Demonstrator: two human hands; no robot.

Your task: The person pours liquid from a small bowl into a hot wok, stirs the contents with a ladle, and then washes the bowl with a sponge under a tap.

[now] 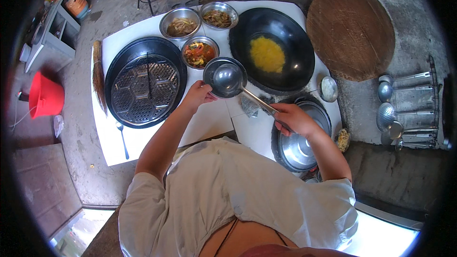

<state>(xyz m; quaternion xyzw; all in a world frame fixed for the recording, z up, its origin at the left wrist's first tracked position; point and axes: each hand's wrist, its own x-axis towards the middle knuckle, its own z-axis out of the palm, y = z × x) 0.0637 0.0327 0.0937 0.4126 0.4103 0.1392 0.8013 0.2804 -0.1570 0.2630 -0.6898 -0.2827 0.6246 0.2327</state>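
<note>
My right hand (294, 119) grips the long handle of a metal ladle (226, 79). The ladle's bowl lies over a dark-looking metal bowl (210, 67), whose near left rim my left hand (200, 95) pinches between thumb and fingers. Whether ladle and bowl touch, I cannot tell. Ahead and to the right, a black wok (246, 39) has yellow food (267, 54) at its bottom. Three steel bowls hold cooked dishes: a red and yellow one (199, 54) nearest, two brownish ones (182, 26) (216, 18) behind.
A second wok (112, 78) at left holds a perforated steel steaming rack (142, 89). A straw brush (97, 75) and a spoon (123, 141) lie near the left edge. A lidded pot (298, 153) stands under my right forearm. Beyond are a round wooden lid (351, 32), hanging utensils (385, 116) and a red bucket (46, 94).
</note>
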